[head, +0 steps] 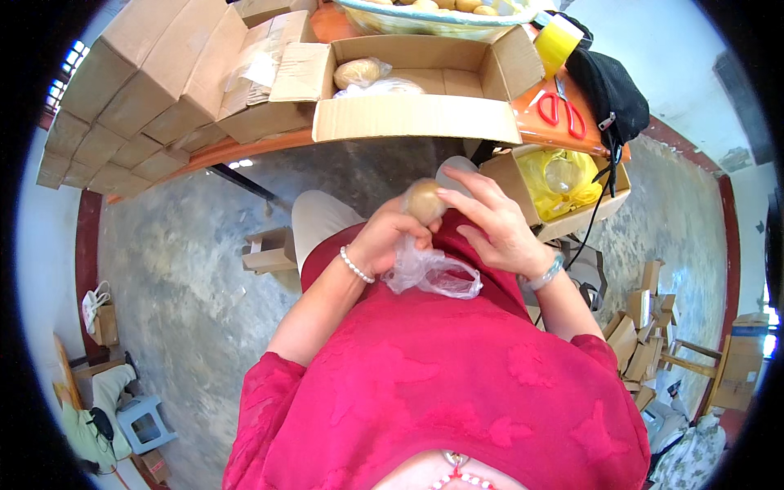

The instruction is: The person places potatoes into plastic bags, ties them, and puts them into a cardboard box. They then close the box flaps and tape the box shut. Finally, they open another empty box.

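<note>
My left hand (392,236) grips a yellow-brown potato (424,202) wrapped in a clear plastic bag. The bag's loose end (432,273) hangs below the fingers over my lap. Beside it on the right, my right hand (499,229) has its fingers apart, with one fingertip at the potato's edge; whether it touches cannot be told. In front, at the table edge, an uncovered cardboard box (416,119) holds a bagged potato (360,73) and more white plastic wrapping (380,89) in its left end.
Stacked cardboard boxes (147,79) fill the table's left side. A basket of potatoes (429,19) stands behind. Yellow tape (557,46), red-handled scissors (562,109) and a black bag (609,95) lie right. Below is a box with a yellow plastic bag (557,184). A person (101,410) sits at lower left.
</note>
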